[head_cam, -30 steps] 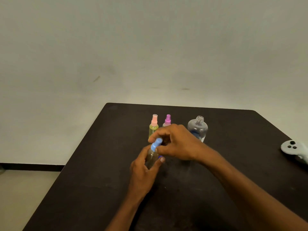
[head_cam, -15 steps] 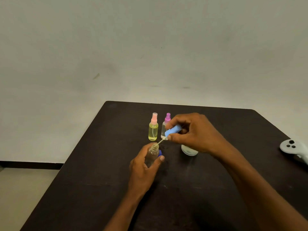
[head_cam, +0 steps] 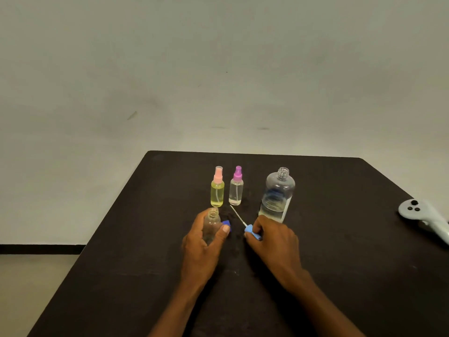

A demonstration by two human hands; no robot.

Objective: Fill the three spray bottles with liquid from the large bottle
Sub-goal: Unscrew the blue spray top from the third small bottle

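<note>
My left hand [head_cam: 201, 246] grips a small clear spray bottle [head_cam: 211, 223] that stands upright on the dark table [head_cam: 340, 251] with its neck uncovered. My right hand [head_cam: 274, 239] holds that bottle's blue spray head [head_cam: 251, 232] low over the table, its thin white tube [head_cam: 237, 216] pointing up and left. Behind stand a yellow bottle with a pink sprayer [head_cam: 217, 188] and a clear bottle with a purple sprayer [head_cam: 236, 187]. The large clear bottle [head_cam: 277, 194] stands uncapped to the right, liquid low in it.
A small blue cap [head_cam: 226, 223] lies on the table beside my left thumb. A white hand controller [head_cam: 422, 215] rests near the table's right edge. A pale wall rises behind the table, with floor at the left.
My right hand unscrewed the blue spray head, pulled its tube out of the small bottle, and lowered it to the table on the right. The large bottle came back into view.
</note>
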